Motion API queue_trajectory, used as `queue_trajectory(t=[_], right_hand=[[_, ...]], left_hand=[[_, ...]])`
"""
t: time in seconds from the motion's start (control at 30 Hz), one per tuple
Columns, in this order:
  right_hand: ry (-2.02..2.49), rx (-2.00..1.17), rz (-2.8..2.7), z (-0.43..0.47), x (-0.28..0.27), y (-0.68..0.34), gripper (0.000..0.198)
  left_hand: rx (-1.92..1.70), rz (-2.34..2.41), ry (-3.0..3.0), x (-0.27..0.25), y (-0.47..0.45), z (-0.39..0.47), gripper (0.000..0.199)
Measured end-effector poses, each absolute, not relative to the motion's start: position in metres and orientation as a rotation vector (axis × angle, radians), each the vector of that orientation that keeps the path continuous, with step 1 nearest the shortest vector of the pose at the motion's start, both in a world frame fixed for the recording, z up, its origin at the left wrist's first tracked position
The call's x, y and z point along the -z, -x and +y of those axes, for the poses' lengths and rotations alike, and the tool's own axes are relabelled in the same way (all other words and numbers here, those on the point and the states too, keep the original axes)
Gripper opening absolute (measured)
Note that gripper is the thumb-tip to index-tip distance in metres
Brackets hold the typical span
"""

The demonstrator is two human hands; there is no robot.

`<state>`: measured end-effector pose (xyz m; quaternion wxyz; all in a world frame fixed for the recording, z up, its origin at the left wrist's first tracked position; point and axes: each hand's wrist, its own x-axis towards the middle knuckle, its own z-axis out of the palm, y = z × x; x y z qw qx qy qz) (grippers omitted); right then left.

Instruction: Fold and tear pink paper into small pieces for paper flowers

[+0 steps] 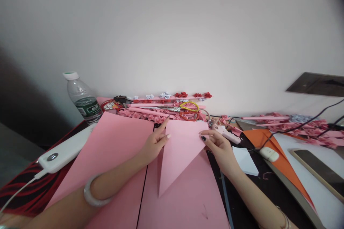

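A light pink sheet of paper (180, 150), folded so its lower end narrows to a point, is between my hands. At its left edge is my left hand (154, 146), thumb on the paper's face and index finger stretched along the edge; the other fingers are partly hidden. My right hand (219, 146) pinches the slanting right edge between thumb and fingers. Beneath the folded piece lies a larger pink sheet (185, 207). Another pink sheet (118, 143) lies to the left, partly under my left forearm.
Scissors (188, 116) with yellow and red handles lie among paper flowers (158, 117) by the wall. A water bottle (84, 100) and a white power bank (64, 150) stand at left. On the right are a glue gun (227, 134), orange paper (282, 164) and a phone (319, 168).
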<state>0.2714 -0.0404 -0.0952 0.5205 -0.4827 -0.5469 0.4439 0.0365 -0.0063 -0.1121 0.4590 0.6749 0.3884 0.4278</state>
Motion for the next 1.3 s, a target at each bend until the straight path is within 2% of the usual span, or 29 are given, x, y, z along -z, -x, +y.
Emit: queue_trajectory(t=[0.13, 0.33, 0.57, 0.67, 0.87, 1.0, 1.07, 1.3], right_hand=[[1.182, -1.100, -1.357, -0.040, 0.096, -0.270, 0.034], [1.221, -1.106, -1.298, -0.040, 0.099, -0.271, 0.034], [1.375, -0.969, -1.406, -0.039, 0.102, -0.274, 0.036], [1.415, -0.885, -1.492, -0.041, 0.100, -0.273, 0.031], [1.404, -0.570, -1.663, -0.044, 0.094, -0.270, 0.010], [1.361, -0.408, -1.710, -0.045, 0.091, -0.268, 0.005], [1.312, -0.439, -1.739, -0.046, 0.089, -0.267, 0.004], [1.395, -0.844, -1.789, -0.050, 0.084, -0.262, 0.013]], left_hand=[[-1.027, 0.944, -1.655, 0.117, -0.037, -0.004, 0.041], [-0.890, 0.893, -1.559, 0.120, -0.039, -0.007, 0.058], [-0.992, 1.050, -1.684, 0.118, -0.040, -0.009, 0.043], [-1.037, 1.075, -1.714, 0.118, -0.041, -0.010, 0.034], [-1.141, 1.052, -1.659, 0.115, -0.041, -0.013, 0.017], [-1.174, 1.030, -1.618, 0.113, -0.042, -0.014, 0.011], [-1.179, 1.014, -1.588, 0.112, -0.042, -0.014, 0.012], [-1.150, 0.963, -1.532, 0.112, -0.043, -0.014, 0.016]])
